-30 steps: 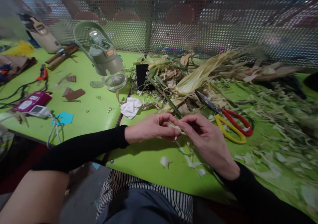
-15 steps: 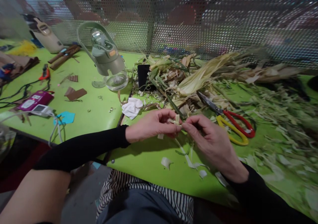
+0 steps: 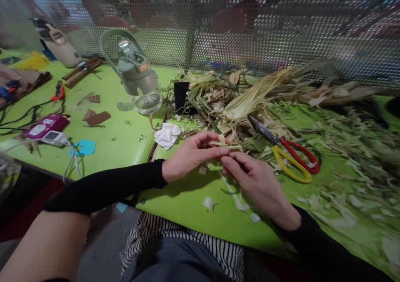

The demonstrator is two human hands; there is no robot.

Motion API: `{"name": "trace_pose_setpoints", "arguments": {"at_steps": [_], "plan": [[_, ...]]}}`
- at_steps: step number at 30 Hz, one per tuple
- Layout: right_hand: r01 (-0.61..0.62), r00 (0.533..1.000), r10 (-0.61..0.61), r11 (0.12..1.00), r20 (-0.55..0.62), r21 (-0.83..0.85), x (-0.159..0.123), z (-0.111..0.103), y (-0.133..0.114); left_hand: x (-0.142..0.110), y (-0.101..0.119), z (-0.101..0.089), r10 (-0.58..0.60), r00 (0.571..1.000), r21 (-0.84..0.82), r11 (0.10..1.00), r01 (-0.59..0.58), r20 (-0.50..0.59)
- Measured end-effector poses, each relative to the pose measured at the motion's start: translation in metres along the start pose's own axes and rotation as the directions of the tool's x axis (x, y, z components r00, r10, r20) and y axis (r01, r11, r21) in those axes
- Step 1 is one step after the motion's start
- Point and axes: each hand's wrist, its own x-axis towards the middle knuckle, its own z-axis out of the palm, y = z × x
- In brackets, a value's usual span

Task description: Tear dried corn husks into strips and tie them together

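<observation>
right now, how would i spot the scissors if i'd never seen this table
On the green table, find the big pile of corn husks against the perforated metal screen. The scissors lie at its near edge, just beyond the right hand, dark blades pointing into the husks. One handle loop is red and the other yellow, unlike the pale and green scraps around them.

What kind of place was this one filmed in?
Probably a craft workshop or shared craft table: shredded corn husks cover part of the green tabletop, with large scissors and cut brown scraps lying around.
</observation>
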Motion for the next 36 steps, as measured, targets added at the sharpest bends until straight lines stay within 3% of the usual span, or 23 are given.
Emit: {"name": "trace_pose_setpoints", "arguments": {"at_steps": [3, 5, 7, 12, 14, 17, 19, 22, 24, 27, 31, 36], "plan": [[-0.163, 0.986, 0.153, 0.96, 0.064, 0.228, 0.002, 0.003, 0.005, -0.002, -0.002, 0.002, 0.0, 1.0, -0.023, 1.0, 0.0, 0.0], [-0.208, 0.978, 0.191, 0.936, 0.087, 0.285, 0.002, 0.004, 0.006, -0.002, -0.002, 0.002, -0.006, 1.0, -0.034, 0.999, 0.006, 0.0], [-0.177, 0.984, 0.165, 0.948, 0.068, 0.263, 0.0, 0.006, 0.005, -0.001, -0.002, 0.001, -0.003, 1.0, -0.028, 1.0, 0.003, -0.009], [0.035, 0.994, -0.034, 0.999, 0.106, 0.0, -0.011, 0.011, -0.005, 0.003, 0.002, -0.002, 0.038, 0.997, -0.007, 0.999, -0.039, -0.07], [0.018, 0.997, -0.018, 1.0, 0.072, -0.003, -0.011, 0.011, -0.006, 0.003, 0.003, -0.002, 0.054, 0.996, 0.003, 0.999, -0.054, -0.074], [-0.122, 0.992, 0.118, 0.977, 0.033, 0.175, -0.008, 0.01, -0.003, 0.001, 0.002, 0.0, 0.058, 0.998, 0.001, 0.998, -0.058, -0.033], [-0.196, 0.981, 0.187, 0.914, 0.061, 0.355, -0.004, 0.011, 0.001, -0.001, -0.001, 0.001, 0.066, 0.998, -0.014, 0.998, -0.066, -0.001], [-0.248, 0.967, 0.236, 0.784, 0.096, 0.569, -0.001, 0.014, 0.005, -0.003, -0.005, 0.001, 0.088, 0.995, -0.002, 0.996, -0.088, 0.051], [-0.256, 0.964, 0.245, 0.755, 0.103, 0.603, -0.002, 0.016, 0.006, -0.004, -0.006, 0.001, 0.105, 0.992, 0.017, 0.994, -0.106, 0.073], [-0.204, 0.978, 0.198, 0.849, 0.064, 0.487, -0.005, 0.014, 0.006, -0.005, -0.005, 0.001, 0.097, 0.994, 0.037, 0.994, -0.099, 0.055], [-0.016, 1.0, 0.016, 0.989, 0.001, 0.148, -0.01, 0.011, 0.001, -0.006, -0.001, 0.002, 0.068, 0.998, 0.069, 0.995, -0.069, 0.011], [0.216, 0.974, -0.223, 0.96, -0.024, -0.178, -0.011, 0.014, -0.001, -0.004, -0.003, 0.001, 0.043, 0.999, 0.115, 0.992, -0.042, -0.005]]}}
